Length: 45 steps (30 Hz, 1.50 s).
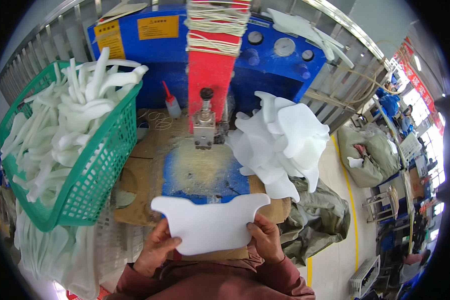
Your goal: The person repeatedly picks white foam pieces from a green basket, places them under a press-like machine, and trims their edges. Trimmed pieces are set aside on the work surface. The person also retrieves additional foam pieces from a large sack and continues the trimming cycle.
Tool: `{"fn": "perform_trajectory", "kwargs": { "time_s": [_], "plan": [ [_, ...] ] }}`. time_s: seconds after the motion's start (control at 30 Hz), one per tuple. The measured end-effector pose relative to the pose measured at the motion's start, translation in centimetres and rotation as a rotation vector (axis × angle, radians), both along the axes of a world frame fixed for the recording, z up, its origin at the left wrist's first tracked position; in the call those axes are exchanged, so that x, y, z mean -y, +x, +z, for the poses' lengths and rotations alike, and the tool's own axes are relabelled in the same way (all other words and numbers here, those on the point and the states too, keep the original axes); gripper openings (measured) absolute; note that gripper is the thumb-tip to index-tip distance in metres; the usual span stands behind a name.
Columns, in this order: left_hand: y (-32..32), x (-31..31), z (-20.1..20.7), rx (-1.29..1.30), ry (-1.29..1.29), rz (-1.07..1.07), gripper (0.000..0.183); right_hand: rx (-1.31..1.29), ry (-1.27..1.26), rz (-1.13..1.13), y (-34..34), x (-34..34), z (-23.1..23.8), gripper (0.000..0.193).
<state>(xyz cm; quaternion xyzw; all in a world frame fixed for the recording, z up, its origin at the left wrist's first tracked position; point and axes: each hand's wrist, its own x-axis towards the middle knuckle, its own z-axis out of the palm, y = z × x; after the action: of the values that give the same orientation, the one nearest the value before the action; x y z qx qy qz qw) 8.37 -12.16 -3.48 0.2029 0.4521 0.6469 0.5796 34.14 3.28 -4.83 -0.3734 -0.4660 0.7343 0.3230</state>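
Observation:
A flat, white shaped foam-like piece [212,225], with two flared upper corners, is held level in front of my body. My left hand [158,246] pinches its left edge, thumb on top. On the opposite edge, my right hand [266,238] grips it the same way. Just beyond the piece lies the dusty blue work plate [205,172] of a machine. Above that plate hangs a metal machine head [204,127] on a red arm [212,65] wrapped with cord. A pile of similar white pieces [285,140] sits to the right of the plate.
At left stands a green basket [92,185] heaped with white curved strips [70,130]. Behind is a blue machine housing [265,65] with gauges. A red-tipped bottle [172,102] stands near the arm. A grey-green sack [325,220] lies at right, by a yellow floor line [352,210].

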Motion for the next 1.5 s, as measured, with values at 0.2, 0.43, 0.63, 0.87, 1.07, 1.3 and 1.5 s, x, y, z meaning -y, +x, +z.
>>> {"fn": "perform_trajectory", "kwargs": {
  "time_s": [0.2,0.43,0.63,0.87,1.07,1.3,1.5],
  "plan": [
    [-2.6,1.4,-2.3,-0.270,-0.129,0.054,0.041,0.058,0.002,0.268,-2.7,-1.7,-0.1,0.032],
    [-6.8,0.4,-0.5,-0.511,-0.097,0.037,0.037,0.212,0.242,0.352,-7.9,-6.1,0.9,0.015],
    [-8.3,-2.4,1.3,-0.370,0.038,0.317,0.047,-0.080,0.018,0.235,-12.2,-7.1,0.5,0.015],
    [-8.3,-2.9,2.7,-0.388,0.101,0.514,0.049,-0.157,-0.057,0.229,-15.1,-7.0,1.0,0.020],
    [-9.0,-2.7,3.6,-0.428,0.086,0.499,0.047,-0.172,-0.049,0.272,-16.2,-7.4,0.7,0.017],
    [-9.0,-3.0,3.6,-0.423,0.084,0.495,0.047,-0.205,-0.052,0.248,-16.3,-7.6,0.0,0.017],
    [-8.8,-3.1,3.5,-0.418,0.073,0.490,0.048,-0.226,-0.050,0.258,-15.9,-7.5,0.8,0.026]
  ]
}}
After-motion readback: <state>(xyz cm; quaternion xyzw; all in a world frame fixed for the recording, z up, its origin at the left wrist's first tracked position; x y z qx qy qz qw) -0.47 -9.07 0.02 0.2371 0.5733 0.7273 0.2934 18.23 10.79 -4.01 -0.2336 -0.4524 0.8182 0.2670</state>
